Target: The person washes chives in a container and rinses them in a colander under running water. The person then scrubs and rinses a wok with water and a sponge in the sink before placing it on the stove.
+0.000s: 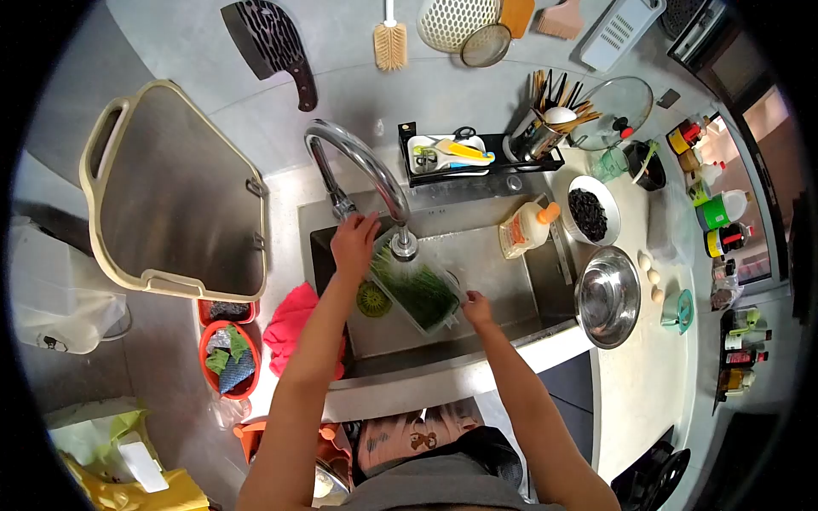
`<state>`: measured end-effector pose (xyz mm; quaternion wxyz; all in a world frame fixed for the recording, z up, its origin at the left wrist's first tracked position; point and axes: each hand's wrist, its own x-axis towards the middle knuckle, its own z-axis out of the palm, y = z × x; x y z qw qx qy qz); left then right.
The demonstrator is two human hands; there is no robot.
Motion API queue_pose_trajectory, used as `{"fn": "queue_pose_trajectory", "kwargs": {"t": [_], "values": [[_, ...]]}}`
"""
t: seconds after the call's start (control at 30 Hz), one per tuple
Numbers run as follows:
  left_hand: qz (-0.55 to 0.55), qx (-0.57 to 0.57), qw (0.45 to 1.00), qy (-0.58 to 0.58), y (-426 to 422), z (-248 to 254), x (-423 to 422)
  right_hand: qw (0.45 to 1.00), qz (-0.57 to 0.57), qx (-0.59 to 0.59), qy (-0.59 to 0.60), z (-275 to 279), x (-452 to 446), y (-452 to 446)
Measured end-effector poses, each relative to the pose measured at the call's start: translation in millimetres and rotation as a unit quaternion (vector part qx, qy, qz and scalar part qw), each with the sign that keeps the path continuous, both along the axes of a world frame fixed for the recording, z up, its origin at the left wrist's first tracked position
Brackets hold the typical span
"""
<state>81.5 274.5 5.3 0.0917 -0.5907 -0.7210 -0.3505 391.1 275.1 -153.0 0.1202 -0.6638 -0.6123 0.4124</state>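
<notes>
A clear rectangular container [417,294] with green stalks of vegetable in it is in the sink [503,294], tilted, under the chrome faucet [362,162]. Water runs from the spout onto the greens. My left hand [354,245] is raised beside the faucet at the container's upper left; its fingers are bent, and whether they grip anything is unclear. At the container's lower right corner, my right hand [477,308] has its fingers closed on the edge. A round green strainer piece [372,300] lies in the sink left of the container.
A white bottle with an orange cap [524,230] stands at the sink's right. Beyond are a bowl of black food [588,213] and a steel bowl [607,296]. A pink cloth [294,328] lies left, below a large cutting board [175,196].
</notes>
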Motion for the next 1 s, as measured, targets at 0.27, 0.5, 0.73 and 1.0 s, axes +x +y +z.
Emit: {"fn": "queue_pose_trajectory", "kwargs": {"t": [0.27,0.5,0.73,1.0], "values": [[0.103,0.011,0.979,-0.178,25,18,-3,0.985,0.071,0.135,-0.08,-1,-11,0],[0.223,-0.293,0.851,-0.375,-72,-176,71,0.989,0.095,0.018,-0.114,22,-40,13],[0.196,-0.243,0.77,-0.556,-55,-159,86,0.972,0.049,0.226,0.025,53,-22,-6],[0.091,-0.228,0.723,-0.646,-30,-62,136,0.959,-0.045,0.277,-0.031,135,29,-9]]}}
